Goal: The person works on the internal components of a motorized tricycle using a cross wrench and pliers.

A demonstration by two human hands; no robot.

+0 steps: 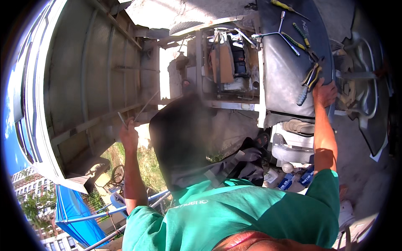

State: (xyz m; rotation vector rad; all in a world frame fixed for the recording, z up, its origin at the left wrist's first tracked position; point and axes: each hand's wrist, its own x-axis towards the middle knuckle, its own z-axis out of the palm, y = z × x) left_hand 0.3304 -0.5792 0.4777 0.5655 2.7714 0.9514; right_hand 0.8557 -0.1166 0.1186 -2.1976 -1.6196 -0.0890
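Left hand (pixel 129 134) grasps a thin rod (pixel 148 104), its tip best kept steady; whether right hand (pixel 325 93) grips the yellow-and-black pliers (pixel 310 78) near the seat (pixel 284 85)'s right edge, I can't tell.

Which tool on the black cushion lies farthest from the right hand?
The yellow-handled screwdriver, at the far end of the cushion; the three-armed wrench and pliers lie nearer the right hand.

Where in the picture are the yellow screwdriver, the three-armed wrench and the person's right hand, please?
Yellow screwdriver (pixel 284 6), head view: on its handle.
Three-armed wrench (pixel 279 33), head view: where its arms meet.
Right hand (pixel 324 93), head view: on the middle of the hand.
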